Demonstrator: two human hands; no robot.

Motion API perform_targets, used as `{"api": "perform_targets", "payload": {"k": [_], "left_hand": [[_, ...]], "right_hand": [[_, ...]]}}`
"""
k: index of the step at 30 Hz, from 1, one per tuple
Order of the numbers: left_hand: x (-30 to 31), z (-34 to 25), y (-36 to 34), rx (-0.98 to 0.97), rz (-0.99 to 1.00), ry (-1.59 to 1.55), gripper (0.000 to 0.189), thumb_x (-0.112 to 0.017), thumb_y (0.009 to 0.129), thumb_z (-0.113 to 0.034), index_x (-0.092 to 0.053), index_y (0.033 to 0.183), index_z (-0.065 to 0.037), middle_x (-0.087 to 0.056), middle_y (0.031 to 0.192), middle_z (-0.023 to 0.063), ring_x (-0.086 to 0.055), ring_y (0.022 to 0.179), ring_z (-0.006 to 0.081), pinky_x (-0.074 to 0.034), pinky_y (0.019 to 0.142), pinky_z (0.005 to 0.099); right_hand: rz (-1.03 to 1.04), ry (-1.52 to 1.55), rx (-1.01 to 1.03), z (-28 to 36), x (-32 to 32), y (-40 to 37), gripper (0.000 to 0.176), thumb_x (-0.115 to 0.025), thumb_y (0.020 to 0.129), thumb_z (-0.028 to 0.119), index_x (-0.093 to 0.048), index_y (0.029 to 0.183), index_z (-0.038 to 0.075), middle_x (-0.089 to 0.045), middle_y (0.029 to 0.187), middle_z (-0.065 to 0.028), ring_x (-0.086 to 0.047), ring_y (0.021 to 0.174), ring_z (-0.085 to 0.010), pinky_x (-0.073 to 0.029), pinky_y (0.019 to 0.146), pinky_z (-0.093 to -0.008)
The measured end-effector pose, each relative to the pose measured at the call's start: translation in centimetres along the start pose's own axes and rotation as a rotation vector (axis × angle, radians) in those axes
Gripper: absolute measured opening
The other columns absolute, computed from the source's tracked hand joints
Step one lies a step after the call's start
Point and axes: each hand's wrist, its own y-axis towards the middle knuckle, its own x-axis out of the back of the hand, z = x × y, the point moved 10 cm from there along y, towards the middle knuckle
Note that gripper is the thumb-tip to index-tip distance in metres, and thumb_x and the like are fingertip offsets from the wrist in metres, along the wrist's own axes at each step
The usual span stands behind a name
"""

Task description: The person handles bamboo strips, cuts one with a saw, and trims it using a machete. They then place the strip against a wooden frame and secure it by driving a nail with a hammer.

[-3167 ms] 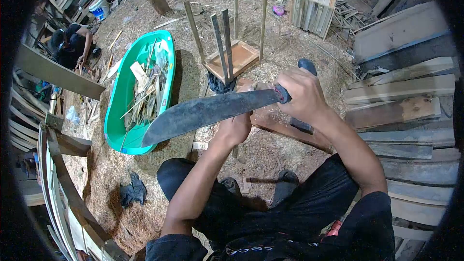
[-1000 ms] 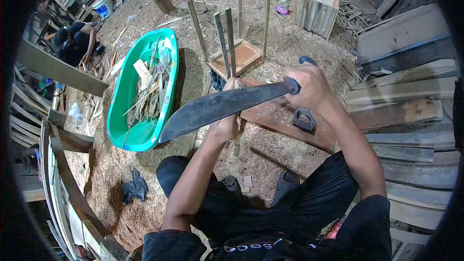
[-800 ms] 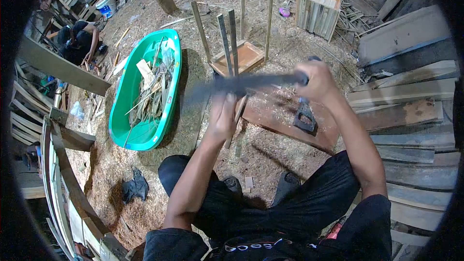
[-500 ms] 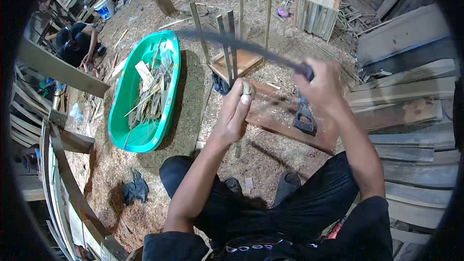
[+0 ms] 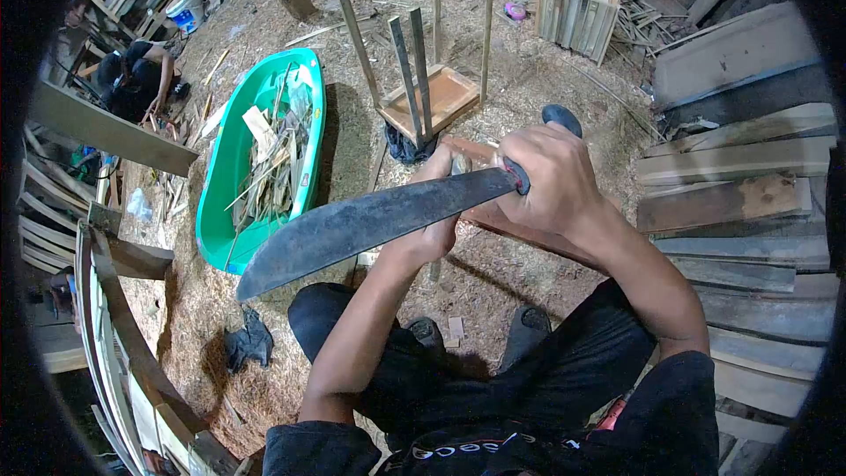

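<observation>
My right hand is closed around the dark handle of a machete. Its broad, dark blade points left and passes in front of my left hand, covering part of it. That left hand is wrapped round a wooden stick. The stick's top end shows above the blade and its lower end below the fist. Under my hands lies a reddish-brown wooden board, largely hidden by them.
A green tub of wood scraps stands to the left. Ahead is an upturned stool frame with its legs up, and a slatted wooden box. Planks line the right side. Another person crouches at far left.
The machete has come down from a raised position, its blade now lower and across my left hand. The handsaw on the board is now hidden behind my right hand.
</observation>
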Motion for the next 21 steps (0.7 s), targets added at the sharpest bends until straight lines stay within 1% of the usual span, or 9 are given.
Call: {"api": "perform_targets", "payload": {"k": [2,5,8,12,14,15,17,19,21], "left_hand": [[-0.1,-0.1,0.1,-0.021,0.061,0.031,0.030,-0.047,0.096,-0.019,-0.051,0.115,0.003,-0.057,0.095,0.0219,-0.057,0.088,0.0315,-0.045,0.080,0.0391],[-0.3,1.6,-0.5,0.047,0.081,0.048,0.025,-0.047,0.096,-0.019,-0.050,0.108,0.003,-0.051,0.086,0.0189,-0.050,0.078,0.0279,-0.042,0.073,0.0387],[-0.1,0.7,-0.3,-0.023,0.056,-0.006,0.025,-0.048,0.096,-0.021,-0.050,0.104,0.002,-0.046,0.082,0.0167,-0.044,0.073,0.0256,-0.040,0.068,0.0382],[0.1,0.4,-0.4,0.004,0.046,0.029,0.026,-0.048,0.096,-0.024,-0.049,0.098,0.002,-0.047,0.081,0.0149,-0.047,0.074,0.0257,-0.041,0.069,0.0370],[0.3,0.1,-0.3,0.018,-0.007,0.004,0.031,-0.049,0.095,-0.029,-0.050,0.091,0.002,-0.047,0.081,0.0121,-0.049,0.076,0.0233,-0.042,0.069,0.0355],[0.6,-0.6,-0.3,-0.051,-0.031,0.056,0.030,-0.048,0.096,-0.028,-0.049,0.091,0.001,-0.047,0.080,0.0132,-0.048,0.073,0.0247,-0.042,0.068,0.0364],[0.9,-2.7,-1.0,-0.181,-0.014,0.084,0.032,-0.043,0.097,-0.032,-0.048,0.091,0.000,-0.046,0.078,0.0131,-0.047,0.068,0.0249,-0.041,0.066,0.0369],[0.5,-5.5,-1.7,-0.305,0.070,0.030,0.040,-0.037,0.099,-0.040,-0.048,0.090,-0.002,-0.044,0.074,0.0110,-0.045,0.063,0.0225,-0.038,0.061,0.0360],[1.9,-4.6,-1.7,-0.149,-0.045,-0.092,0.043,-0.036,0.101,-0.042,-0.047,0.090,-0.002,-0.042,0.074,0.0102,-0.045,0.064,0.0225,-0.037,0.061,0.0351]], "right_hand": [[-0.006,-0.010,0.012,0.2,0.1,0.0,0.038,-0.077,0.072,0.038,-0.064,0.085,0.005,-0.063,0.071,-0.0127,-0.065,0.070,-0.0328,-0.047,0.065,-0.0435],[-0.017,-0.004,0.018,0.4,0.1,0.0,0.038,-0.077,0.071,0.037,-0.063,0.086,0.005,-0.063,0.072,-0.0129,-0.064,0.070,-0.0332,-0.047,0.065,-0.0439],[-0.011,-0.017,0.035,0.4,-0.2,0.0,0.038,-0.078,0.070,0.035,-0.064,0.088,0.004,-0.063,0.072,-0.0133,-0.065,0.071,-0.0336,-0.047,0.066,-0.0442],[0.024,-0.023,0.030,0.0,-0.6,0.2,0.036,-0.078,0.068,0.033,-0.064,0.085,0.005,-0.064,0.073,-0.0134,-0.065,0.072,-0.0334,-0.048,0.068,-0.0438],[-0.055,-0.001,0.053,0.1,0.2,0.2,0.030,-0.077,0.068,0.031,-0.064,0.081,0.006,-0.063,0.071,-0.0129,-0.065,0.071,-0.0336,-0.049,0.068,-0.0446],[-0.096,0.007,0.067,0.0,0.6,0.3,0.028,-0.076,0.068,0.030,-0.064,0.079,0.007,-0.063,0.069,-0.0127,-0.066,0.070,-0.0338,-0.049,0.068,-0.0450],[-0.039,0.018,-0.014,-3.4,0.3,-0.1,0.020,-0.071,0.072,0.027,-0.065,0.076,0.008,-0.065,0.068,-0.0135,-0.066,0.068,-0.0344,-0.050,0.065,-0.0456],[-0.021,-0.115,-0.555,-12.5,0.7,-1.3,0.017,-0.066,0.075,0.024,-0.067,0.078,0.007,-0.066,0.068,-0.0157,-0.067,0.067,-0.0351,-0.051,0.062,-0.0454],[-0.031,-0.239,-0.595,-15.1,3.2,-1.2,0.018,-0.067,0.074,0.018,-0.065,0.081,0.002,-0.060,0.064,-0.0166,-0.062,0.060,-0.0301,-0.048,0.060,-0.0446]]}}
